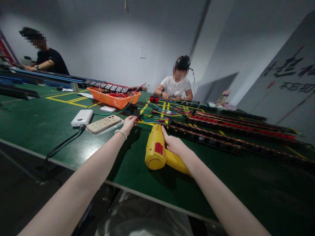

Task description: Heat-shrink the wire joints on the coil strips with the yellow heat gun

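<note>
My right hand [174, 143] is wrapped round a yellow heat gun [154, 149], whose nozzle points away from me toward a bunch of coloured wires [161, 113]. To the left of the nozzle, my left hand [130, 124] is closed in a pinch at the near ends of the wires. What its fingertips hold is too small to make out, though a bit of red shows there. Long dark strips with copper-coloured edges [209, 136] run off to the right from the wires. A small dark object [135, 112] lies just beyond my left fingers.
An orange basket [130, 101] with red cable stands beyond my left hand. A white power bank [82, 118] with a black cord and a patterned phone [104, 124] lie on the left. Across the green table [137, 183] sits a person in white [176, 87]; another [51, 62] works far left.
</note>
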